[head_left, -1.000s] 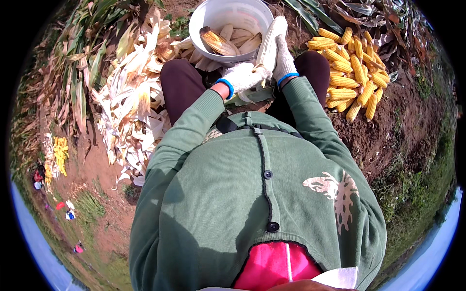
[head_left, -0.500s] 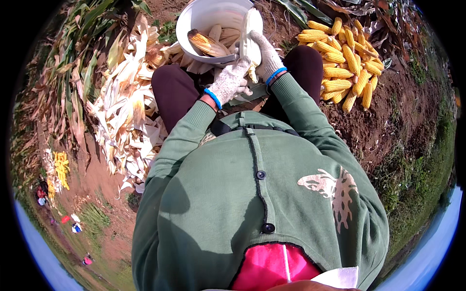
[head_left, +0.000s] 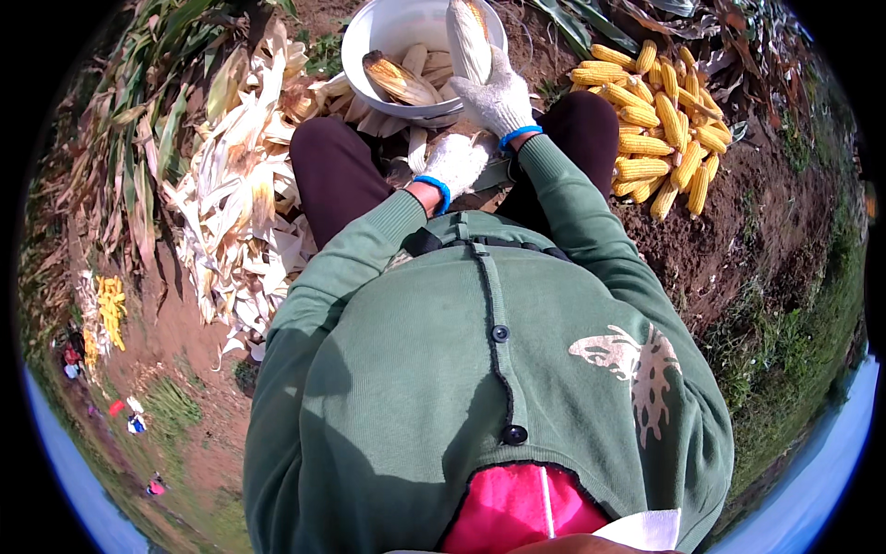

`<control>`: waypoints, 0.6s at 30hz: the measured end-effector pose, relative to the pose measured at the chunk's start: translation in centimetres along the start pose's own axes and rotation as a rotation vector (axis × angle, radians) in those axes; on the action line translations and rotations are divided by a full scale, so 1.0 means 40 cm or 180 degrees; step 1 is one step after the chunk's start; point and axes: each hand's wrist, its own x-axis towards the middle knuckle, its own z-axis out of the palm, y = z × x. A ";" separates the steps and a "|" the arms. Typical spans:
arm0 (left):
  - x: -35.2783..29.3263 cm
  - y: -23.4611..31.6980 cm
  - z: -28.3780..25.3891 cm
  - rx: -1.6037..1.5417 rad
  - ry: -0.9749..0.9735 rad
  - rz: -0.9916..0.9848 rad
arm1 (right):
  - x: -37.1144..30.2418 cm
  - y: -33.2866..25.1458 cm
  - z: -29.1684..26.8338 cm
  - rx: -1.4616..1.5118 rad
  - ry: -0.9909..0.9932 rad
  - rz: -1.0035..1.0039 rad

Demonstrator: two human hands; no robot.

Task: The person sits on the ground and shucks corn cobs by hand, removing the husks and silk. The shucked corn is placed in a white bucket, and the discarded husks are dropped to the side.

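My right hand (head_left: 499, 102), in a pale knit glove with a blue cuff, is closed around an ear of corn (head_left: 469, 46). The ear stands nearly upright over the bucket's right side. Pale husk covers most of it, and yellow kernels show along its upper right edge. Lower and to the left, my gloved left hand (head_left: 454, 163) is closed near my lap, apparently on husk pulled down from the ear; its fingertips are partly hidden. A white bucket (head_left: 355, 39) in front of my knees holds several unhusked ears (head_left: 401, 81).
On the right, a pile of husked yellow corn (head_left: 660, 120) lies on brown soil. A heap of dry husks (head_left: 245, 203) spreads beside my left knee, with cut stalks (head_left: 152, 120) beyond. Far left are another yellow corn pile (head_left: 111, 309) and people (head_left: 155, 485).
My left hand has dropped away from the ear toward my lap. My right hand has raised the ear slightly, and yellow kernels now show near its top.
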 end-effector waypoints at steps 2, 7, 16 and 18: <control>0.005 -0.008 -0.004 -0.0361 0.0259 -0.0068 | 0.009 -0.021 0.002 -0.0132 0.0125 0.0056; -0.010 0.028 -0.085 0.0555 0.1121 -0.0169 | 0.089 -0.018 0.036 0.0687 0.0758 0.0510; -0.219 -0.014 -0.419 -0.1922 0.1995 -0.1233 | 0.142 0.058 -0.156 0.3773 -0.0042 0.1639; -0.297 -0.112 -0.505 -0.0869 0.2490 -0.1190 | 0.117 0.058 -0.178 0.4103 -0.0223 0.1587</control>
